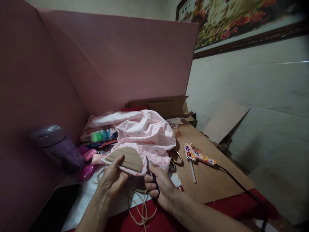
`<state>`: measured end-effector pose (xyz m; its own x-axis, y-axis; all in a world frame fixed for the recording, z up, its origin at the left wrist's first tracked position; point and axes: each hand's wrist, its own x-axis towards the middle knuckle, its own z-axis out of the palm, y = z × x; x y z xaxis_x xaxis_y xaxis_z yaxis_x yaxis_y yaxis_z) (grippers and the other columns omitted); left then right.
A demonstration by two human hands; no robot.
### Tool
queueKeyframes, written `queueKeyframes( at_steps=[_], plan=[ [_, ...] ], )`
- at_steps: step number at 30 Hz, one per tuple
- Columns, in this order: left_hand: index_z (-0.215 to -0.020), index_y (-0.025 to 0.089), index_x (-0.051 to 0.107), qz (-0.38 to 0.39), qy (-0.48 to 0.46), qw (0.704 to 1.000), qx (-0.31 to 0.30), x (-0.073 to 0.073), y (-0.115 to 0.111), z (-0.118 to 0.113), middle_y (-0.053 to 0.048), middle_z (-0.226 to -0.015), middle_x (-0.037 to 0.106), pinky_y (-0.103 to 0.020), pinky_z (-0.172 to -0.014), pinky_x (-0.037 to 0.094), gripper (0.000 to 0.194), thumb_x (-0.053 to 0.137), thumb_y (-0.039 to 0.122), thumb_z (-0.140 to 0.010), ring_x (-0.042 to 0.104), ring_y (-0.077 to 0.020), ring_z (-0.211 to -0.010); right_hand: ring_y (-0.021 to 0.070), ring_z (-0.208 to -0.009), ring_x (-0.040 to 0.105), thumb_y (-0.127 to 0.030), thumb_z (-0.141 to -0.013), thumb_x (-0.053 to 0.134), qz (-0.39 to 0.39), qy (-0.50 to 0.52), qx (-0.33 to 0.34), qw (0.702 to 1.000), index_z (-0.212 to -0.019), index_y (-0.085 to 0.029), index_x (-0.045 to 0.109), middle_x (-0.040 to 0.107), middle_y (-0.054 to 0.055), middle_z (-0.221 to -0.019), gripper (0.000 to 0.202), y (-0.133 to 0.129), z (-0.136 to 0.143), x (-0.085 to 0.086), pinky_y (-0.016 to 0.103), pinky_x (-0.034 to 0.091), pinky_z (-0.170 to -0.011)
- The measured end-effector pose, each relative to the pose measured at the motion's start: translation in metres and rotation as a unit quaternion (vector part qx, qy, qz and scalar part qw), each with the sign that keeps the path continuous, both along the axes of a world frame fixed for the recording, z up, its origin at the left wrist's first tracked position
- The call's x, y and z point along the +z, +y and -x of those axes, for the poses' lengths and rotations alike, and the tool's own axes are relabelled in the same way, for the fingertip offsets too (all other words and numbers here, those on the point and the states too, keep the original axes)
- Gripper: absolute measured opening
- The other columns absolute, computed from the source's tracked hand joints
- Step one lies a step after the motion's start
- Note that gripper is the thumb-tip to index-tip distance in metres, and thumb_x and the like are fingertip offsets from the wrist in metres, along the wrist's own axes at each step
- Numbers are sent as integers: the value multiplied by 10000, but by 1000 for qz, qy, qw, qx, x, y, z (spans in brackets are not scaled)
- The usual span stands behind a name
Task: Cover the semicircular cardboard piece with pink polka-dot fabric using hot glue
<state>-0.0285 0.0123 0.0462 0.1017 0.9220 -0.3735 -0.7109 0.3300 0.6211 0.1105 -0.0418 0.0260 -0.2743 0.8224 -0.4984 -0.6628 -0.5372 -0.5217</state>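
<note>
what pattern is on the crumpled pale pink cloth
The crumpled pale pink cloth has small, scattered coral-red spots; it shows best in the head view.

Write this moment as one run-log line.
left hand: holding cardboard over cloth | right hand: holding pointed tool | glue gun: on brown board

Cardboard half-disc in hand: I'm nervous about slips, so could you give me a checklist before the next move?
1. Cardboard half-disc secured: ok, held by the left hand.
2. Blue-handled tool gripped: ok, in the right hand.
3. Tool's tip clear of the left fingers: ok, it stands beyond the half-disc's right end.
4. Spotted fabric smooth: not ok, bunched and wrinkled behind the half-disc.
5. String tidy: not ok, loose loops lie below the hands.
6. Glue gun cool: cannot tell; it lies to the right, unheld.
</note>
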Motion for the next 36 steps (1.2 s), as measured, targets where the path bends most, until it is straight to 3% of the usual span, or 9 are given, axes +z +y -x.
queueKeyframes(
  at_steps=[4,10,15,24,36],
  plan=[
    [-1123,94,532,3,-4,1000,-7,0,0,0,-94,-789,686,-402,-754,548,300,429,77,-842,666,-185,-712,11,-293,199,-423,-915,348,-16,-23,-14,1000,-739,-204,365,328,-103,-470,281,-2,2,-2,124,40,-323],
    [-1117,94,535,5,2,1000,-3,0,0,1,-102,-823,689,-346,-728,558,295,432,75,-841,668,-180,-735,4,-297,251,-465,-917,282,10,53,52,997,-655,-162,378,358,-82,-479,412,0,-7,2,120,104,-298],
    [-1090,79,540,7,3,1000,-3,-1,1,1,-106,-805,688,-367,-721,560,274,437,71,-836,666,-183,-704,7,-287,257,-483,-907,304,11,41,84,996,-667,-161,396,374,-80,-474,411,5,-13,6,114,116,-288],
    [-1047,102,548,-5,3,1000,-9,-3,0,1,-86,-780,683,-394,-745,553,248,449,69,-821,667,-191,-698,11,-260,187,-419,-929,286,20,5,56,998,-612,-182,321,299,-99,-421,398,6,-11,4,119,58,-277],
    [-1050,95,554,-6,-6,1000,-16,-5,1,2,-94,-809,682,-371,-753,550,263,480,66,-799,662,-190,-715,4,-259,232,-490,-902,306,20,22,111,993,-584,-161,360,331,-90,-441,461,10,-19,7,111,126,-248]
  ],
)
